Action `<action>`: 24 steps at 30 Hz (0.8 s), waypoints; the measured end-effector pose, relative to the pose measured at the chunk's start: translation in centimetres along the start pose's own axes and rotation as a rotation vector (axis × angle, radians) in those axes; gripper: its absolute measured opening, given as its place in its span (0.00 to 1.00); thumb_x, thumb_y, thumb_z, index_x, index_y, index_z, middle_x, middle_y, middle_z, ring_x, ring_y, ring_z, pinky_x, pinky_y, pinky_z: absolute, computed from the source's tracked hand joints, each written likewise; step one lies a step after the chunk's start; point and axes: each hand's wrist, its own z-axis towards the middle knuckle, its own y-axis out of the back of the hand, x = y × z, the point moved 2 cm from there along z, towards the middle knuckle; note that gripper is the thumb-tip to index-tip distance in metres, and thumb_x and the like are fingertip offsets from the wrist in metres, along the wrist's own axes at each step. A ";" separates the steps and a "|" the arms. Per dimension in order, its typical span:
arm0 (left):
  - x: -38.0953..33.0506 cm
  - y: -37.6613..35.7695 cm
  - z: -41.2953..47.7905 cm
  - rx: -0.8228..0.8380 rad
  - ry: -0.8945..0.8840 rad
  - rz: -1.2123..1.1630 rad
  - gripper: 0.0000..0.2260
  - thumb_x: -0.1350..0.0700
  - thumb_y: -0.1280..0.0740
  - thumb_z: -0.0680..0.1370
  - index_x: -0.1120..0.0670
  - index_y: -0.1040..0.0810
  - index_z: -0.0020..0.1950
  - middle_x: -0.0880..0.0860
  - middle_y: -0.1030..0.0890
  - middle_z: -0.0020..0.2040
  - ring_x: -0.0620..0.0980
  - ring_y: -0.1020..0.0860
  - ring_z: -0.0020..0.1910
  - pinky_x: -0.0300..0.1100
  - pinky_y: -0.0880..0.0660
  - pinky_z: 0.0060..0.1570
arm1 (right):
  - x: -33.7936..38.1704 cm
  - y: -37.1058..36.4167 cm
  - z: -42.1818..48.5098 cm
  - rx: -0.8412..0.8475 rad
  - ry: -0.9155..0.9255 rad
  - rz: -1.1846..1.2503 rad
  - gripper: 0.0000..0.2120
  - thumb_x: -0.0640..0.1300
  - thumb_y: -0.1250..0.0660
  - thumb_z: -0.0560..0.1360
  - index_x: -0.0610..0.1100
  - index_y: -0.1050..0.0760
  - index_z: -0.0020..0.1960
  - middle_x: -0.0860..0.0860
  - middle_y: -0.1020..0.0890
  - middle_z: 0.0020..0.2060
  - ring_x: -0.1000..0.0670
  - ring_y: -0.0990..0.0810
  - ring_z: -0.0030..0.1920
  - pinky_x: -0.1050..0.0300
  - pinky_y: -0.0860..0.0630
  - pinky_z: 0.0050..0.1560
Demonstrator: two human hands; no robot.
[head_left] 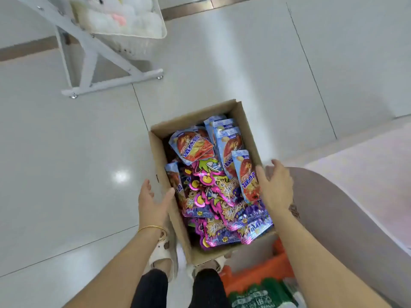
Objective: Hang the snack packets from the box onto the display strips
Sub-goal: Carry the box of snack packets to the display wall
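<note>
An open cardboard box (159,152) sits on the white tiled floor just in front of my feet. It holds several snack packets: light-blue ones with red pictures (193,145) at the far end and right side, and pink-purple ones (213,196) heaped toward the near end. My left hand (152,203) is at the box's left wall with fingers spread and the thumb by the rim. My right hand (277,187) hovers at the right rim, fingers straight and spread, with the thumb over a blue packet (246,174). Neither hand holds a packet. No display strip is in view.
A white wheeled rack (93,70) with a basket of plush toys (124,18) stands at the far left. An orange crate (262,276) with green packs sits at the near right. A rounded grey-beige base (333,218) runs along the right side.
</note>
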 end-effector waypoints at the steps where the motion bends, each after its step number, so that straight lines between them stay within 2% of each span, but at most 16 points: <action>1: 0.8 -1.1 0.9 0.002 -0.029 0.000 0.35 0.51 0.31 0.73 0.52 0.46 0.75 0.53 0.39 0.74 0.53 0.37 0.71 0.53 0.37 0.70 | -1.1 -1.0 1.3 0.023 -0.006 0.002 0.28 0.58 0.41 0.76 0.45 0.37 0.71 0.43 0.28 0.66 0.40 0.31 0.65 0.44 0.31 0.60; 4: 3.0 -4.0 3.4 0.034 -0.108 -0.015 0.36 0.47 0.30 0.72 0.47 0.46 0.74 0.49 0.38 0.74 0.50 0.38 0.72 0.52 0.39 0.71 | -3.6 -4.0 4.8 0.189 -0.013 -0.028 0.27 0.60 0.46 0.78 0.49 0.43 0.73 0.45 0.29 0.68 0.41 0.29 0.65 0.46 0.31 0.59; 7: 4.7 -5.2 4.0 -0.019 -0.148 0.016 0.37 0.52 0.31 0.74 0.44 0.51 0.75 0.42 0.41 0.73 0.40 0.40 0.68 0.43 0.41 0.68 | -5.0 -5.9 6.3 0.229 0.093 -0.186 0.23 0.60 0.49 0.78 0.50 0.39 0.69 0.44 0.20 0.55 0.39 0.21 0.53 0.50 0.29 0.44; 10: 5.4 -4.8 4.4 -0.046 -0.172 0.076 0.34 0.55 0.33 0.75 0.43 0.48 0.75 0.37 0.36 0.65 0.40 0.34 0.61 0.41 0.36 0.61 | -5.1 -6.3 7.0 0.159 0.181 -0.239 0.19 0.59 0.46 0.78 0.45 0.30 0.56 0.43 0.19 0.42 0.38 0.20 0.43 0.52 0.30 0.37; 12: 5.8 -4.4 4.7 -0.031 -0.182 0.114 0.31 0.55 0.34 0.76 0.43 0.45 0.74 0.39 0.33 0.64 0.42 0.31 0.60 0.42 0.33 0.59 | -4.9 -6.2 6.9 0.154 0.215 -0.248 0.18 0.57 0.45 0.79 0.42 0.29 0.51 0.42 0.19 0.40 0.38 0.21 0.41 0.51 0.30 0.36; 16: 5.8 -4.2 5.0 -0.003 -0.111 0.107 0.26 0.53 0.36 0.77 0.44 0.42 0.73 0.46 0.31 0.67 0.45 0.31 0.62 0.51 0.31 0.63 | -4.1 -5.6 6.5 0.172 0.221 -0.255 0.19 0.56 0.45 0.79 0.40 0.29 0.51 0.41 0.19 0.42 0.38 0.21 0.42 0.49 0.26 0.38; 19: 4.7 -4.0 4.8 -0.040 -0.077 0.090 0.22 0.55 0.38 0.78 0.47 0.38 0.72 0.51 0.27 0.66 0.52 0.28 0.63 0.57 0.30 0.63 | -3.3 -5.0 6.4 0.156 0.229 -0.235 0.17 0.55 0.45 0.79 0.41 0.31 0.45 0.40 0.19 0.41 0.38 0.21 0.42 0.50 0.29 0.38; 22: 1.7 -3.3 4.4 -0.070 -0.092 0.136 0.21 0.55 0.39 0.78 0.46 0.36 0.70 0.51 0.27 0.66 0.55 0.28 0.63 0.57 0.30 0.63 | -2.2 -2.8 6.5 0.141 0.204 -0.211 0.18 0.55 0.45 0.79 0.41 0.32 0.42 0.41 0.20 0.40 0.38 0.22 0.42 0.53 0.33 0.36; 24: -2.2 -2.5 3.3 -0.086 -0.136 0.169 0.21 0.55 0.39 0.78 0.47 0.36 0.71 0.51 0.27 0.66 0.54 0.28 0.64 0.53 0.31 0.64 | -1.1 0.2 6.8 0.129 0.175 -0.188 0.18 0.55 0.45 0.79 0.41 0.32 0.41 0.40 0.20 0.41 0.38 0.23 0.42 0.52 0.33 0.37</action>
